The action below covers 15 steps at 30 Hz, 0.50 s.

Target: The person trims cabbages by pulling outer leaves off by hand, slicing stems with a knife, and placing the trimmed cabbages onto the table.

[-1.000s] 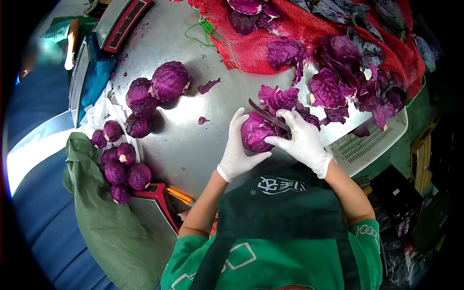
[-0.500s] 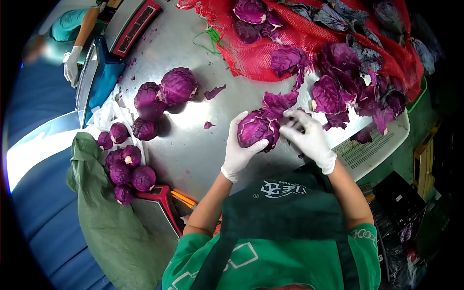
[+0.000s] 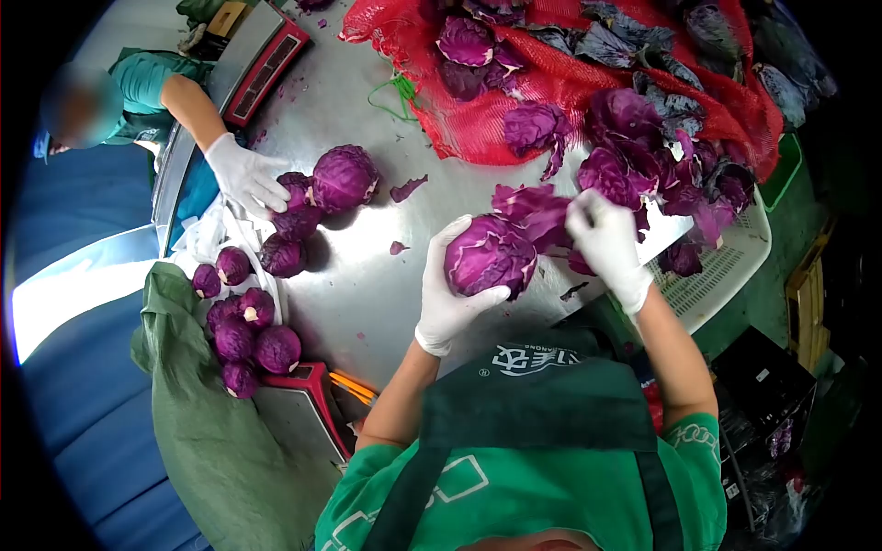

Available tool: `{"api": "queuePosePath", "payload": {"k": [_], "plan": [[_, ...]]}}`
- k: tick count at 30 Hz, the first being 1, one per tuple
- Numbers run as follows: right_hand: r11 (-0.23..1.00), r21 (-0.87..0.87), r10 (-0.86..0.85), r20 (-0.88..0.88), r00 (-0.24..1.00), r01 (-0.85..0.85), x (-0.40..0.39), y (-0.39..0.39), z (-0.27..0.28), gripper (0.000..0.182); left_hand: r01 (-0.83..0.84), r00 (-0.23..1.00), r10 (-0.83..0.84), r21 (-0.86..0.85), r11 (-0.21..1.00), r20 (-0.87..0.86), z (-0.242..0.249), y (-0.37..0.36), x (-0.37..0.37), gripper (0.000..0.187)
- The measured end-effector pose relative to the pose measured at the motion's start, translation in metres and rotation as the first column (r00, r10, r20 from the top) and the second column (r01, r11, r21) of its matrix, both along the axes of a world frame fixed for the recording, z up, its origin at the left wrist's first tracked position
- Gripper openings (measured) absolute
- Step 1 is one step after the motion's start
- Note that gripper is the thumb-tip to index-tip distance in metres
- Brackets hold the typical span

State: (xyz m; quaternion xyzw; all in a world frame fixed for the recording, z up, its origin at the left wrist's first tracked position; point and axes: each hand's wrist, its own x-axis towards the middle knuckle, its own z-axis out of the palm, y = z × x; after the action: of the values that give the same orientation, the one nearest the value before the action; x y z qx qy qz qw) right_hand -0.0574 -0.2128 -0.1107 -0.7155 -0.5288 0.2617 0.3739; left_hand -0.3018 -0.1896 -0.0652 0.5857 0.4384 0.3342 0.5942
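Observation:
My gloved left hand (image 3: 448,292) is wrapped around a red cabbage (image 3: 491,259), its thumb along the near side. The cabbage is held above the metal table. My gloved right hand (image 3: 608,248) is to the right of it, with its fingers pinched at the edge of a loose purple cabbage leaf (image 3: 537,216). That leaf spreads between the right hand and the far side of the cabbage; whether it is still joined there I cannot make out. Just right of my right hand is a heap of peeled leaves (image 3: 634,165).
Several whole cabbages (image 3: 344,178) sit left on the metal table (image 3: 395,303), where a co-worker's gloved hand (image 3: 246,174) touches one. Smaller cabbages (image 3: 235,340) lie by a green cloth (image 3: 211,441). A red mesh bag (image 3: 478,124), a white basket (image 3: 717,285) and scales (image 3: 266,69) surround the area.
My right hand has moved slightly right and up, drawing the leaf outward from the cabbage. The co-worker's hand has come across from the left to the whole cabbages.

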Motion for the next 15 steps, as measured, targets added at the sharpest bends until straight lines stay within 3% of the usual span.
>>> {"api": "queuePosePath", "payload": {"k": [1,3,4,5,7,8,11,12,13,15], "plan": [[0.998,-0.033,-0.065,-0.077,0.995,0.062,0.018,0.004,-0.014,0.014,-0.001,1.000,0.001,0.010,1.000,0.000,0.006,0.000,0.001,0.095],[0.954,-0.145,-0.285,-0.168,0.944,0.262,0.050,0.019,-0.007,0.028,-0.084,0.979,0.116,-0.188,0.978,0.167,0.016,-0.001,0.001,0.097],[0.966,0.039,-0.258,0.014,0.966,0.257,0.051,0.025,0.010,0.040,-0.088,0.963,0.147,-0.256,0.963,0.225,0.014,0.000,0.000,0.090],[0.971,-0.061,-0.224,0.086,0.971,0.230,0.047,0.020,0.034,0.050,-0.094,0.962,0.151,-0.243,0.966,0.228,0.017,0.001,0.003,0.090],[0.999,-0.042,0.004,-0.123,0.992,-0.009,0.014,0.008,0.065,0.060,-0.135,0.881,0.305,-0.426,0.895,0.361,0.022,0.000,0.013,0.082],[0.990,0.036,0.137,-0.062,0.989,-0.135,-0.006,0.001,0.075,0.064,-0.141,0.873,0.311,-0.418,0.897,0.374,0.014,0.000,0.015,0.075],[0.960,0.082,0.273,-0.036,0.961,-0.269,-0.045,-0.016,0.058,0.069,-0.167,0.840,0.387,-0.498,0.851,0.381,0.015,-0.001,0.024,0.071],[0.975,-0.035,0.196,-0.337,0.921,-0.220,-0.048,-0.019,0.061,0.060,-0.171,0.830,0.397,-0.499,0.849,0.391,0.012,0.000,0.023,0.066],[0.974,-0.032,0.202,-0.338,0.919,-0.226,-0.047,-0.019,0.061,0.060,-0.176,0.829,0.401,-0.497,0.850,0.391,0.010,0.001,0.020,0.066],[0.991,-0.021,0.098,-0.565,0.819,-0.133,-0.046,-0.019,0.060,0.052,-0.102,0.784,0.412,-0.559,0.823,0.464,0.009,0.004,0.013,0.063]]}}
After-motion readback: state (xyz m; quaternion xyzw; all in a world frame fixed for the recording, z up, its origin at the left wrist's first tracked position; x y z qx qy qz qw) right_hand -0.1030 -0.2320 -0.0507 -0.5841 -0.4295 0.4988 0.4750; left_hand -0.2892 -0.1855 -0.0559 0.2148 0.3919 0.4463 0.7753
